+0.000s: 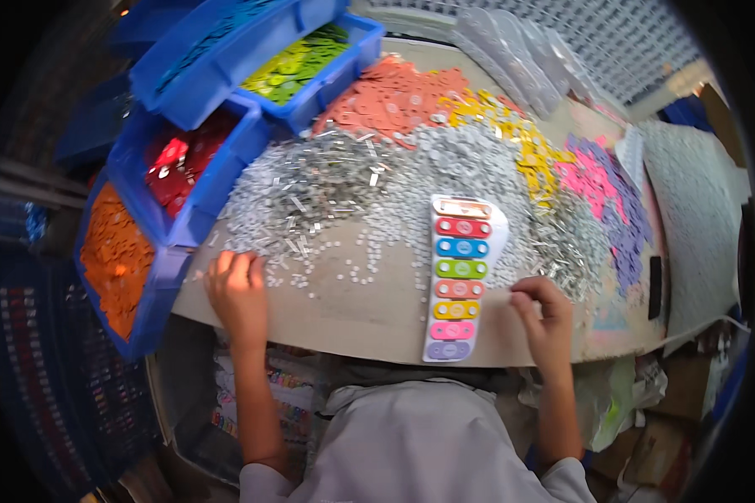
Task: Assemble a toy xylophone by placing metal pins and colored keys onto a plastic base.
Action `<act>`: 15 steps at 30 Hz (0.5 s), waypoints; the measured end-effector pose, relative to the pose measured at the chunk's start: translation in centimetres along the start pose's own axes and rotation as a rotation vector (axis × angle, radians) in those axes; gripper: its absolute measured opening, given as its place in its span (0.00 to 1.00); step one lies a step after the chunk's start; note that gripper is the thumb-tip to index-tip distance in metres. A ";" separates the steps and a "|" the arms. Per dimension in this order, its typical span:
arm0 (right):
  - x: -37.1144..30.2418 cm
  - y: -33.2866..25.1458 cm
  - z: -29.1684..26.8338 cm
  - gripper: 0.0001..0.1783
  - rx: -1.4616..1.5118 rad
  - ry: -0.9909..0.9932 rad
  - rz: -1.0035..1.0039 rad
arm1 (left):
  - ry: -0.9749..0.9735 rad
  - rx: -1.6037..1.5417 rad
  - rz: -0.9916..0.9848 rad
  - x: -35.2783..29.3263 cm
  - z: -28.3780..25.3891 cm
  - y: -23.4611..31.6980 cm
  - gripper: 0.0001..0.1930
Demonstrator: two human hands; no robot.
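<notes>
A toy xylophone (457, 277) lies upright in the picture near the table's front edge. Its tapered white base carries several coloured bars; most have white round caps at their ends, while the lowest, purple one shows none. Just right of it hovers my right hand (547, 323), thumb and forefinger drawn together; whatever is between them is too small to make out. My left hand (242, 293) rests at the left edge of the small white round pieces (369, 251), its fingers bunched and slightly blurred. Any piece in it is hidden.
Shiny metal pins (335, 172) lie heaped mid-table. Loose coral bars (398, 96), yellow bars (538, 159), pink bars (591, 180) and purple bars (625, 235) ring the far and right sides. Blue bins (226, 172) with red, orange, green and blue bars stand left. Clear plastic trays (512, 63) sit behind.
</notes>
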State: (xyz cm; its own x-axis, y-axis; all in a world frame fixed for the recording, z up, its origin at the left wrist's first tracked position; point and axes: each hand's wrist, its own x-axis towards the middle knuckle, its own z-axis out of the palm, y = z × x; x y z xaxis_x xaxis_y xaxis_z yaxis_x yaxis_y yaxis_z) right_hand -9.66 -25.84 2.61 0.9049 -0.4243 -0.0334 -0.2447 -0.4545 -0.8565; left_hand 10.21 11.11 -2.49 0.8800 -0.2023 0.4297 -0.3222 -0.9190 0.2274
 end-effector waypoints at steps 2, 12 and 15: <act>-0.8 -0.5 0.6 0.06 0.160 -0.085 0.104 | -0.006 0.001 0.014 0.2 0.2 -0.1 0.04; -3.4 -1.0 2.4 0.07 0.457 -0.222 0.306 | -0.143 -1.127 -0.279 -3.2 -4.6 8.1 0.08; -3.4 -0.8 2.8 0.07 0.335 -0.222 0.293 | -0.467 -1.536 -0.226 -4.4 -4.5 11.1 0.13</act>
State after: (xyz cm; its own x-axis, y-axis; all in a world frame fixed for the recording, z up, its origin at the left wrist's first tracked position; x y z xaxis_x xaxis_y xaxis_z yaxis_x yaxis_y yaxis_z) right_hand -11.61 -21.86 1.96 0.8762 -0.3031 -0.3748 -0.4070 -0.0488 -0.9121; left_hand 1.21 3.31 2.07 0.8865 -0.4605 0.0444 0.0476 0.1863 0.9813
